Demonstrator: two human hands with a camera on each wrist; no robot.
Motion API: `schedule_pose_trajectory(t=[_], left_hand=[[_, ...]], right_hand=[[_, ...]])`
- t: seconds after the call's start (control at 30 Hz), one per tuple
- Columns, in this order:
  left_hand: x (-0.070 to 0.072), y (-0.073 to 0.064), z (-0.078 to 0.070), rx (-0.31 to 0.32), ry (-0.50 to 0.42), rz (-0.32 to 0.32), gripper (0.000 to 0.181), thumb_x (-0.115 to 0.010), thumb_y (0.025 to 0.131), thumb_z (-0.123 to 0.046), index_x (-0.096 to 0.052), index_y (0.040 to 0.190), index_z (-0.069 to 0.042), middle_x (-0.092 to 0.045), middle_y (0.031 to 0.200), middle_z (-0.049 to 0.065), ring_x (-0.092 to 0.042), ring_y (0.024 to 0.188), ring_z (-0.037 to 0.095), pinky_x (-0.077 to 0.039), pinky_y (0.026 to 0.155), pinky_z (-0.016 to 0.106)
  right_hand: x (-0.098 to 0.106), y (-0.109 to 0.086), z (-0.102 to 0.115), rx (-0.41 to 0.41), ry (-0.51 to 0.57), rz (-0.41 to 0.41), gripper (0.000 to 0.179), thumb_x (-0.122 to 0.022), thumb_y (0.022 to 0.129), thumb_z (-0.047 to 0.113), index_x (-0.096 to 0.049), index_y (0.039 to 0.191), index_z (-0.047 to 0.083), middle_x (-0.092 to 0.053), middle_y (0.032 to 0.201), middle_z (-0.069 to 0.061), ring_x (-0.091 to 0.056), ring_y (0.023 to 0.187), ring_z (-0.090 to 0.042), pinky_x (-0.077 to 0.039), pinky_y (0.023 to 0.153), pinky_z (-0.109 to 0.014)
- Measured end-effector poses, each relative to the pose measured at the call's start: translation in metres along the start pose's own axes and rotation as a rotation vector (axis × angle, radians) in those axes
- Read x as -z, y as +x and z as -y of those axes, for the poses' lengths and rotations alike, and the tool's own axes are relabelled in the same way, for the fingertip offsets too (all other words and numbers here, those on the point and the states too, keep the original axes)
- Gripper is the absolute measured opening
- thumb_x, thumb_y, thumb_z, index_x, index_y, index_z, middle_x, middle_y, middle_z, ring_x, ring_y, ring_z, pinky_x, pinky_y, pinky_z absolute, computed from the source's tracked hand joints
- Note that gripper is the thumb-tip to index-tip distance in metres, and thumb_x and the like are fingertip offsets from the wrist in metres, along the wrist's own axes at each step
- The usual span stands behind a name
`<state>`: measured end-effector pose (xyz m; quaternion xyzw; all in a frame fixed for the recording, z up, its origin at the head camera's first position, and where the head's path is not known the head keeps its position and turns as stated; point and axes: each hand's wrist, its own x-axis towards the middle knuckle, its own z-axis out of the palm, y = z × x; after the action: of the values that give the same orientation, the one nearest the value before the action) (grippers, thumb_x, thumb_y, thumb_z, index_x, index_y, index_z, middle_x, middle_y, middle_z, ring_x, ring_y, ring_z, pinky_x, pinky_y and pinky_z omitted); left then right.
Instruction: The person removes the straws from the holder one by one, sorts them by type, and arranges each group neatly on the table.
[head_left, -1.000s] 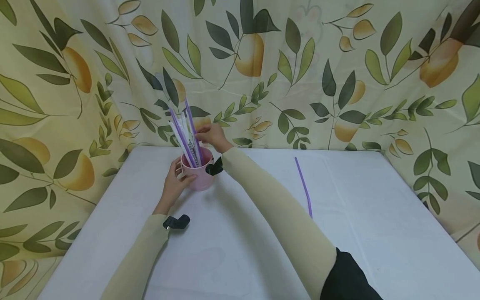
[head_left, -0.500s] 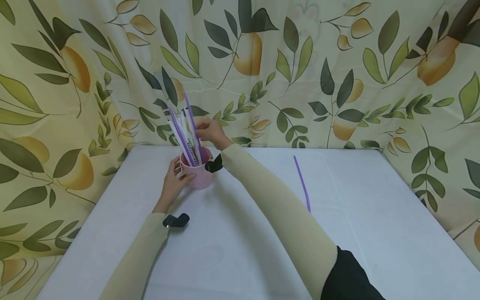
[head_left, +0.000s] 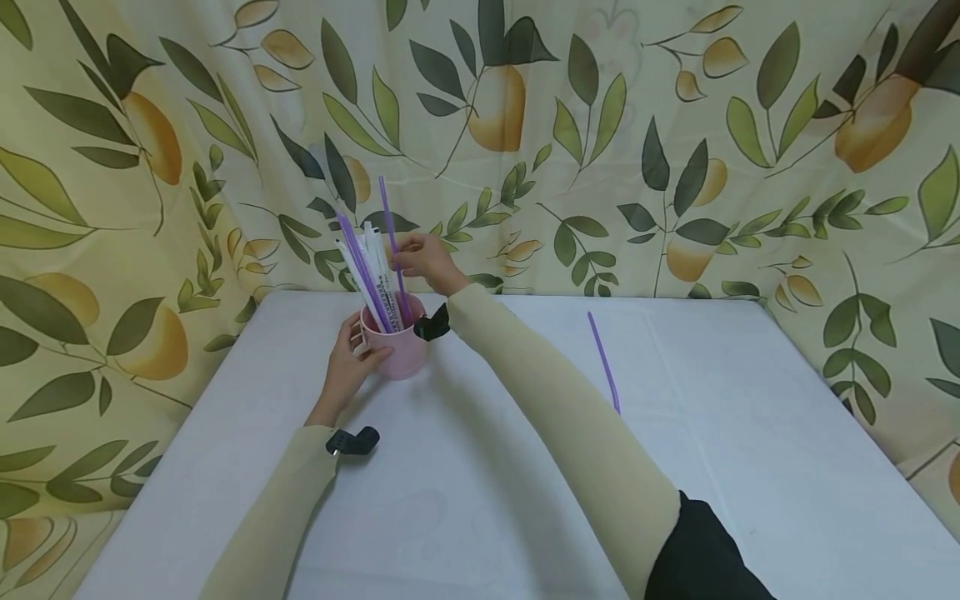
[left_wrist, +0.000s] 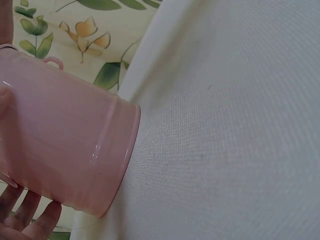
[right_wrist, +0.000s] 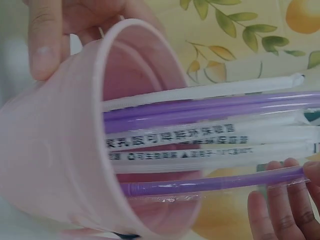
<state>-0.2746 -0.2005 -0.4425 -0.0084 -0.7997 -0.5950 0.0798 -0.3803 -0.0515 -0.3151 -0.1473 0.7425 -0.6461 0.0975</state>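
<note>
A small pink bucket stands at the back left of the table, holding several straws. My left hand grips it from the left, thumb across the front and fingers around the side. With the thumb and fingers of my right hand I pinch a purple straw in clear wrapping, its lower end inside the bucket. Beside it in the right wrist view lean white paper-wrapped straws with printed characters and purple wrapped straws. The left wrist view shows the bucket's side and base against the white cloth.
A single purple straw lies on the white table to the right, partly hidden by my right sleeve. A curtain with leaves and fruit hangs right behind the table's back edge.
The pinched purple straw has risen slightly and swung right, now apart from the other straws. My right hand has shifted a little to the right; my left hand and the bucket keep still.
</note>
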Motion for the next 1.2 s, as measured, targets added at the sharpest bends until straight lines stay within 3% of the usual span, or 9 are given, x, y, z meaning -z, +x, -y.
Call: schedule_pose_trajectory(t=[0.27, 0.4, 0.7, 0.83, 1.1, 1.2], left_hand=[[-0.001, -0.001, -0.003, 0.01, -0.004, 0.001, 0.081, -0.071, 0.083, -0.024, -0.022, 0.148, -0.018, -0.034, 0.147, 0.015, -0.034, 0.136, 0.033, -0.036, 0.111, 0.048], [-0.002, -0.001, -0.003, 0.018, -0.006, 0.003, 0.082, -0.071, 0.083, -0.025, -0.021, 0.148, -0.018, -0.033, 0.148, 0.014, -0.033, 0.137, 0.033, -0.036, 0.111, 0.048], [-0.002, 0.0, -0.001, -0.001, 0.004, -0.003, 0.081, -0.071, 0.083, -0.024, -0.023, 0.147, -0.017, -0.035, 0.146, 0.015, -0.035, 0.135, 0.034, -0.037, 0.11, 0.048], [-0.001, 0.0, 0.0, -0.005, 0.003, -0.008, 0.081, -0.073, 0.082, -0.025, -0.024, 0.147, -0.018, -0.036, 0.145, 0.015, -0.036, 0.134, 0.033, -0.038, 0.109, 0.048], [-0.001, 0.002, 0.0, 0.027, -0.009, 0.003, 0.083, -0.072, 0.082, -0.025, -0.022, 0.148, -0.019, -0.034, 0.147, 0.015, -0.034, 0.136, 0.033, -0.036, 0.111, 0.048], [0.0, -0.003, -0.011, 0.034, -0.025, 0.01, 0.081, -0.071, 0.084, -0.018, -0.021, 0.148, -0.015, -0.033, 0.146, 0.018, -0.033, 0.136, 0.035, -0.036, 0.111, 0.049]], right_hand=[[0.012, 0.002, 0.027, 0.011, 0.078, -0.055, 0.021, -0.06, 0.088, -0.003, -0.057, 0.106, -0.011, -0.061, 0.114, -0.032, -0.061, 0.105, -0.043, -0.053, 0.091, -0.044], [0.024, 0.003, 0.041, 0.024, 0.09, -0.074, 0.016, -0.061, 0.088, 0.001, -0.059, 0.102, -0.005, -0.062, 0.113, -0.028, -0.062, 0.105, -0.039, -0.053, 0.092, -0.043], [0.051, -0.001, 0.064, 0.078, 0.023, -0.083, 0.017, -0.062, 0.089, 0.008, -0.06, 0.104, 0.0, -0.064, 0.113, -0.021, -0.064, 0.105, -0.034, -0.055, 0.089, -0.038], [0.062, -0.008, 0.067, 0.073, 0.005, -0.088, 0.015, -0.063, 0.089, 0.009, -0.06, 0.102, 0.002, -0.065, 0.112, -0.019, -0.065, 0.103, -0.031, -0.057, 0.086, -0.034], [0.089, -0.035, 0.058, 0.078, -0.003, -0.058, 0.016, -0.064, 0.087, 0.007, -0.06, 0.102, 0.0, -0.065, 0.103, -0.018, -0.067, 0.088, -0.022, -0.055, 0.089, -0.039], [0.1, -0.047, 0.052, 0.077, -0.035, -0.044, 0.02, -0.064, 0.088, 0.007, -0.06, 0.105, -0.002, -0.066, 0.106, -0.02, -0.067, 0.086, -0.021, -0.057, 0.084, -0.036]])
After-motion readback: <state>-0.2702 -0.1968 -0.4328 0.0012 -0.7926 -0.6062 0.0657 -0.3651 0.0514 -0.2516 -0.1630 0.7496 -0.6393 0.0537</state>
